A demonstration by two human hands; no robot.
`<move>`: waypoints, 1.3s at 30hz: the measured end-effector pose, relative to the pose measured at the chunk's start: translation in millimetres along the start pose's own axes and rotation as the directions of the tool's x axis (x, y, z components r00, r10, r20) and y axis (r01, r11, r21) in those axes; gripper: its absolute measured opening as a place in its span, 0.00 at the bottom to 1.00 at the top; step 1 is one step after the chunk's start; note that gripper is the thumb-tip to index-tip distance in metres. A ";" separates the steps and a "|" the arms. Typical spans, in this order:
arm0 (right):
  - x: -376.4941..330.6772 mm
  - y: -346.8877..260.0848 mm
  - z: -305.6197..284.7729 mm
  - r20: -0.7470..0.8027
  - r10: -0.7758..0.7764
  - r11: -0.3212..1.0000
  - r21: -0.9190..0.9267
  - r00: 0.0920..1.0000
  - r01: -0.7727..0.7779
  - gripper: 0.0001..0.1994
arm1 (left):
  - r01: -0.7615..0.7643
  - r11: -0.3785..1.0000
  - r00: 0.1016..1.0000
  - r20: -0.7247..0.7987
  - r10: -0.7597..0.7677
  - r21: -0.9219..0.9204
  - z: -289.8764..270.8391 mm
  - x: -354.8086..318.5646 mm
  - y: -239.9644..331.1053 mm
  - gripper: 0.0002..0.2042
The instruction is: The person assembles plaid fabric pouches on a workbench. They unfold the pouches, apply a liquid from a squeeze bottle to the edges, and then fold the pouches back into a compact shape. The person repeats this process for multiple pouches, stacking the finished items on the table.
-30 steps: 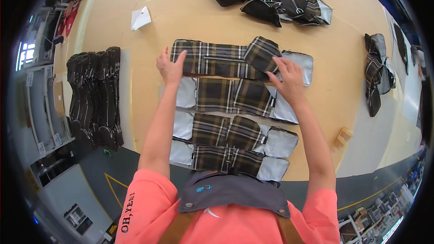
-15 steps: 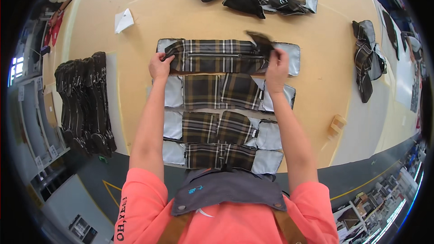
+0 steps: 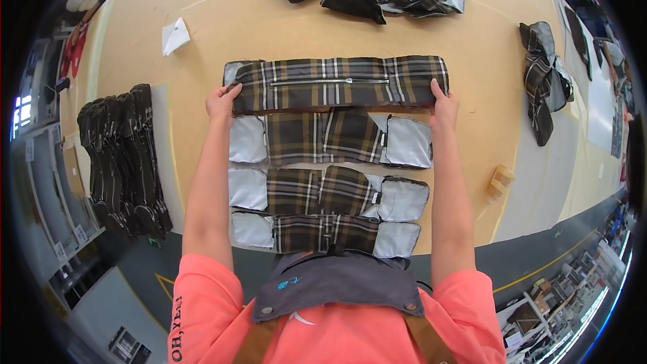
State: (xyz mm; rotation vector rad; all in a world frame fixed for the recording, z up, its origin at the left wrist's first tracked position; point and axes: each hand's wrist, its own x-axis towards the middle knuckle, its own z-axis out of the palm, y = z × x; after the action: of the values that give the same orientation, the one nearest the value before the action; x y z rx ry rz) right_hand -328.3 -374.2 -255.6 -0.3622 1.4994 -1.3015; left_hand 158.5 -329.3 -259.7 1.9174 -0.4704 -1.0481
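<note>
Head view: left hand (image 3: 221,102) has the left end of the zippered plaid piece (image 3: 310,94) pinched, thumb on top — right hand (image 3: 443,102) is pinching the right end too. It's spread out over the tan table (image 3: 485,67), just beyond three more plaid pieces (image 3: 294,185).

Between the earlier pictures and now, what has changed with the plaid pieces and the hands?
The right hand has unfolded the right end of the top plaid piece outward, to the right, and holds its edge. The left hand holds the left end, where silver lining has appeared. The lower plaid pieces and dark stack stayed in place.
</note>
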 end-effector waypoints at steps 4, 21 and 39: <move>10.6 13.2 -8.8 -0.040 -0.072 0.997 -0.027 0.997 0.071 0.10 | -0.058 0.998 0.995 -0.079 0.059 0.012 2.0 6.9 -8.0 0.13; -93.3 38.0 105.2 0.583 -0.349 0.666 -0.396 0.734 0.632 0.14 | -0.565 0.824 0.782 0.352 0.514 0.052 143.6 -102.4 0.7 0.17; -81.1 -65.2 -284.0 -0.286 -0.109 0.681 -0.719 0.952 -0.138 0.36 | -0.960 -0.130 0.138 0.823 0.550 0.248 224.6 -141.8 5.5 0.24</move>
State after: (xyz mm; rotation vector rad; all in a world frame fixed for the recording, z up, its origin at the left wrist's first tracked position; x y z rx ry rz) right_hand -559.7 -185.8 -205.7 -0.6816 2.2776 -0.6852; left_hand -105.5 -354.4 -245.1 1.2956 -2.5185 -0.2610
